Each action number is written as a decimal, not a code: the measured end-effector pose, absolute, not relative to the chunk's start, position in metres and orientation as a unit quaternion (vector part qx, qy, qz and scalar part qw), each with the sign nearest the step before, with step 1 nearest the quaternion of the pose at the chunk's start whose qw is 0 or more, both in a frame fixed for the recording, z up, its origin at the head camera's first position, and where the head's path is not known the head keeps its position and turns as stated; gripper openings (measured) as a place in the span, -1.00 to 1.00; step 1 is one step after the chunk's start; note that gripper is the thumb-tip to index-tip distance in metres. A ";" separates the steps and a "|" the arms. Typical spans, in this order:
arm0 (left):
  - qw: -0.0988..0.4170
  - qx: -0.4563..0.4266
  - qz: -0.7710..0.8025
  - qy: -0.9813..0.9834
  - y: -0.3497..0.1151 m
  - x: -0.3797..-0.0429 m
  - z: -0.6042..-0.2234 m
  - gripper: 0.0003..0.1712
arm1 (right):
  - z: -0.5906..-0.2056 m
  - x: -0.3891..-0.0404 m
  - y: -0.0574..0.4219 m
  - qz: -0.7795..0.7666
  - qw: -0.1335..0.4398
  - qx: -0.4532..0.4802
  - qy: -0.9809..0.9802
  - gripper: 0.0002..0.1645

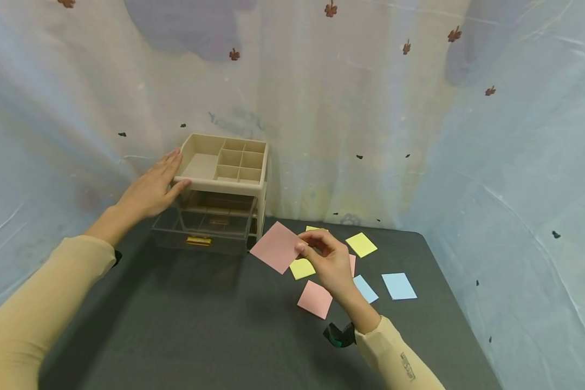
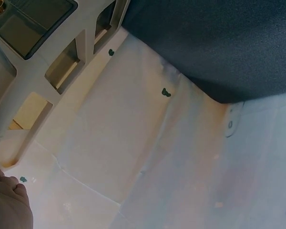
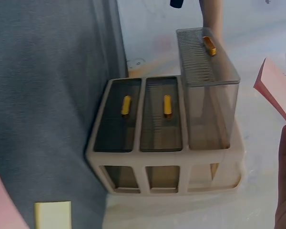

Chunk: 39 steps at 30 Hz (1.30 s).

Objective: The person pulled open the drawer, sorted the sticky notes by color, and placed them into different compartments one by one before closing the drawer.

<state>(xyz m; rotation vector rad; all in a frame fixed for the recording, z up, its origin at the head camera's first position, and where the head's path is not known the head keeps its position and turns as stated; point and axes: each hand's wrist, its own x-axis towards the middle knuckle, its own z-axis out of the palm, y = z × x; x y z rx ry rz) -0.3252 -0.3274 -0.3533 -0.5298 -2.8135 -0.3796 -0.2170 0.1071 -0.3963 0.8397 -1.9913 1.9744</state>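
A beige desktop organizer (image 1: pixel 218 187) stands at the back left, with a divided open tray on top. Its clear upper drawer (image 1: pixel 202 227) with a gold handle is pulled out. My left hand (image 1: pixel 151 187) rests against the organizer's left side, fingers straight, thumb on the front top rim. Between thumb and fingers my right hand (image 1: pixel 327 260) pinches a pink sticky note pad (image 1: pixel 275 248), raised to the right of the drawer. In the right wrist view, the held pink pad (image 3: pixel 276 88) shows at the right edge, and the two lower drawers (image 3: pixel 161 114) are closed.
Yellow pads (image 1: pixel 362 245), blue pads (image 1: pixel 398 286) and another pink pad (image 1: pixel 314 299) lie around and beyond my right hand on the dark grey table (image 1: pixel 185 330). A pale patterned curtain (image 1: pixel 322 108) hangs behind the table and along both sides.
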 end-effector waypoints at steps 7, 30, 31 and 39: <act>0.125 -0.181 -0.124 -0.968 -0.329 -0.326 -0.352 -0.05 | -0.377 -0.227 0.088 0.662 0.114 0.287 -0.683 -0.78; 0.126 -0.178 -0.105 -0.970 -0.326 -0.326 -0.350 -0.05 | -0.342 -0.261 0.011 0.632 0.124 0.355 -0.677 -0.79; 0.126 -0.178 -0.105 -0.970 -0.326 -0.326 -0.351 -0.05 | -0.343 -0.262 0.008 0.625 0.127 0.361 -0.681 -0.80; 0.119 -0.173 -0.106 -0.972 -0.325 -0.325 -0.350 -0.05 | -0.342 -0.272 -0.018 0.561 0.141 0.396 -0.713 -0.79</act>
